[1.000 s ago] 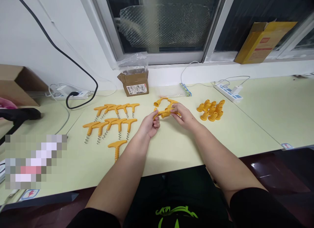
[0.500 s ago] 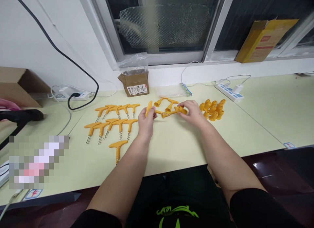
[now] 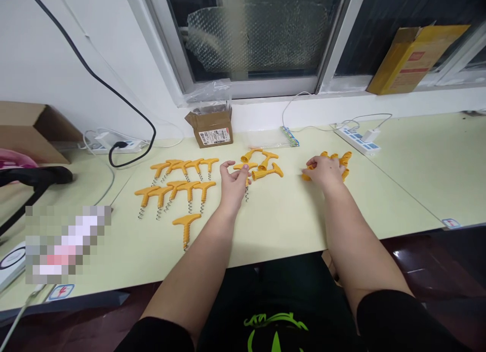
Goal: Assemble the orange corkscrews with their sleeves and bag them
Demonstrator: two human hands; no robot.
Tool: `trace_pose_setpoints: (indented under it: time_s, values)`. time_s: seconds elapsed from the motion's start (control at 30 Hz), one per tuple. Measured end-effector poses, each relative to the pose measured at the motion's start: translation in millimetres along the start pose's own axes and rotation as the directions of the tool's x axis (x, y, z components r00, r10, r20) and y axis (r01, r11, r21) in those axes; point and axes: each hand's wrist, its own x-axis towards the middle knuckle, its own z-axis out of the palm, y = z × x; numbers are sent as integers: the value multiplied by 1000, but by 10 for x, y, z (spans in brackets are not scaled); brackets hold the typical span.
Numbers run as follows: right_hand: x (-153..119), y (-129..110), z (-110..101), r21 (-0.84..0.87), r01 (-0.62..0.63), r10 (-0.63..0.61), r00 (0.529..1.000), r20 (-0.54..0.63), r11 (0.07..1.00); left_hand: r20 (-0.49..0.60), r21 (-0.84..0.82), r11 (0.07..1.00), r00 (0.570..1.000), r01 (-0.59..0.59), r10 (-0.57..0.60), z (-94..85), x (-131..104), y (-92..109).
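Between the thumb and fingers of my left hand (image 3: 234, 186) is a yellow corkscrew (image 3: 246, 189), its metal spiral pointing down. My right hand (image 3: 325, 172) is over the group of yellow cone-shaped sleeves (image 3: 345, 162) at the right; its fingertips are at the group's left side, and what they grip is partly hidden. Just right of my left hand lie several yellow pieces with handles and cone sleeves, one of them a sleeved corkscrew (image 3: 268, 173). Rows of yellow corkscrews (image 3: 189, 189) with bare spirals lie to the left, with a single corkscrew (image 3: 186, 225) nearer me.
A small open cardboard box (image 3: 213, 129) and a clear plastic bag (image 3: 268, 138) are by the wall. Power strips (image 3: 359, 139) with cables lie at both sides of the pale table (image 3: 281, 225). A black cable hangs at the left.
My right hand has moved right, from the sleeved pieces to the sleeve group, leaving a sleeved corkscrew on the table. The corkscrew at my left hand now points down instead of sideways.
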Motion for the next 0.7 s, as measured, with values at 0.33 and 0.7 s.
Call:
trace_pose_setpoints:
  time_s: [0.33, 0.7]
  values:
    - [-129, -255, 145, 216, 419, -374, 901, -219, 882, 208, 284, 952, 977, -113, 54, -433, -445, 500]
    - [-200, -438, 504, 300, 471, -515, 853, 83, 830, -363, 915, 196, 932, 353, 18, -2270, -974, 736]
